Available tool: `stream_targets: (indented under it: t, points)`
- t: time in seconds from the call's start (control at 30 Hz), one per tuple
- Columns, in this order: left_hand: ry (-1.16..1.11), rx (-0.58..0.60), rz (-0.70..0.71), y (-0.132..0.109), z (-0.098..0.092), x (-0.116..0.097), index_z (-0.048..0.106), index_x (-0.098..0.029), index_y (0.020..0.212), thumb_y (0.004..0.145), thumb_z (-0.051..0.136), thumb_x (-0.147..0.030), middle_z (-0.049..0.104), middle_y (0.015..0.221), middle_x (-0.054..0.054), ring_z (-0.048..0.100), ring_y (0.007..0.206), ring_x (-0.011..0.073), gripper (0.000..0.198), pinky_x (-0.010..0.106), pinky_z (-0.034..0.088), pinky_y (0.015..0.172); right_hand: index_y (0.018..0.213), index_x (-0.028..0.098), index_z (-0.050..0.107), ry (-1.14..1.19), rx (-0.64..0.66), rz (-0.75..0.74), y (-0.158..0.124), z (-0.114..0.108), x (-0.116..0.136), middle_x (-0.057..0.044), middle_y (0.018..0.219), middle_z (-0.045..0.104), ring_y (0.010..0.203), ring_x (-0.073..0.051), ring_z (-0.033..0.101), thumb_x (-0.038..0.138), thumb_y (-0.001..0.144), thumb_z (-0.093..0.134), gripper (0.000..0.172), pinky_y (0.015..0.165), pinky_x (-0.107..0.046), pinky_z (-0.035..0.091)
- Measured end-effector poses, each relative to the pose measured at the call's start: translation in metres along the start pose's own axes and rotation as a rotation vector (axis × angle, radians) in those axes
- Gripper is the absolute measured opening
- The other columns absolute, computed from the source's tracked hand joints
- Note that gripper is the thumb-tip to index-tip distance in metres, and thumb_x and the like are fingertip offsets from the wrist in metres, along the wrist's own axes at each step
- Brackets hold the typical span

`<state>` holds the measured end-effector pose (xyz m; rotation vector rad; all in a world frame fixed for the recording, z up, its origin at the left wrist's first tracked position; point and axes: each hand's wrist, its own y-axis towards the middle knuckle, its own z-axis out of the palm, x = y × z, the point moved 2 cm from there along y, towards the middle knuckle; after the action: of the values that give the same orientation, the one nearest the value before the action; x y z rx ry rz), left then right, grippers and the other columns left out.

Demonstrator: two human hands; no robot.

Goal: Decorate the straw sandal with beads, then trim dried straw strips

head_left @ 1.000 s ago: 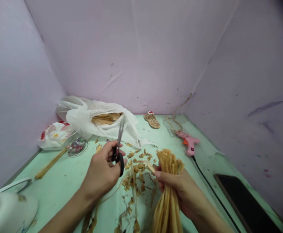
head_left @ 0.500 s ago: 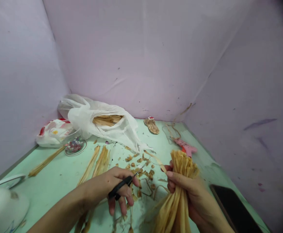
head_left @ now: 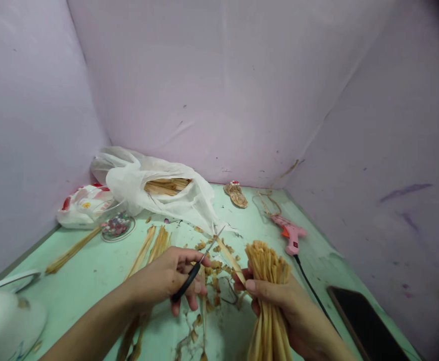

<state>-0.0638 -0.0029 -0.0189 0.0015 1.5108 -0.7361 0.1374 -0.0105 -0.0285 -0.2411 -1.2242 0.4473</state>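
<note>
While the left hand point(head_left: 174, 278) held the scissors point(head_left: 194, 274), its fingers point(head_left: 191, 255) wrapped around the black handles, the right hand point(head_left: 285, 296) clamped its fingers around a bundle point(head_left: 267, 265) of dried husk. Bundle position: above the near part of the bench point(head_left: 87, 296), right of the scissors, gathered end up and lower end running out of view. One pale strip point(head_left: 230, 257) stuck out from the right fingers toward the far left; the blades overlapped its far end in view, contact could not be told.

Scraps point(head_left: 215, 265) lay scattered between the hands. Loose strips point(head_left: 158, 244) lay just beyond the left forearm. Farther back, left to right: a dish point(head_left: 117, 228) of beads, a white bag point(head_left: 159, 165) with more husk inside, a small slipper point(head_left: 236, 195). Right of the bundle: a pink glue gun point(head_left: 292, 233) and, nearer, a phone point(head_left: 364, 321).
</note>
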Motion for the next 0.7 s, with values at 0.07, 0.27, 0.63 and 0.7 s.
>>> stream_targets:
  t: [0.07,0.27,0.63,0.7]
  points:
    - [0.008,-0.003,-0.001,-0.002,0.000,-0.002,0.052,-0.016,0.101,0.058,0.061,-0.017,0.064,0.074,0.001,0.061,0.055,0.0130,0.044,0.015,0.039,0.035,0.071,0.015,0.067,-0.006,0.043,0.055,0.000,0.001,-0.001,-0.003,0.068,0.068,0.057,-0.012,0.058,0.022,0.050,0.079,0.025,0.045,-0.017,0.040]
    - [0.115,0.005,0.004,-0.008,0.007,-0.004,0.054,-0.019,0.097,0.060,0.057,-0.015,0.060,0.073,-0.003,0.062,0.058,0.0129,0.037,0.014,0.039,0.036,0.077,0.017,0.068,-0.002,0.132,0.063,-0.002,0.004,0.000,0.000,0.071,0.068,0.055,-0.008,0.056,0.022,0.055,0.077,0.025,0.048,-0.017,0.041]
    - [0.123,-0.053,-0.026,-0.009,0.008,-0.008,0.049,-0.018,0.096,0.060,0.056,-0.018,0.061,0.075,0.000,0.062,0.059,0.0154,0.037,0.016,0.041,0.035,0.073,0.016,0.066,0.018,0.152,0.038,0.003,0.003,-0.006,0.005,0.050,0.056,0.043,-0.006,0.047,0.025,0.052,0.080,0.027,0.043,-0.017,0.037]
    - [0.164,-0.175,-0.008,-0.009,-0.002,-0.010,0.046,-0.018,0.095,0.062,0.057,-0.021,0.062,0.073,0.001,0.060,0.055,0.0145,0.035,0.016,0.036,0.033,0.078,0.017,0.067,0.022,0.137,0.026,0.002,0.000,-0.005,0.004,0.057,0.060,0.049,-0.007,0.051,0.023,0.051,0.080,0.031,0.048,-0.018,0.041]
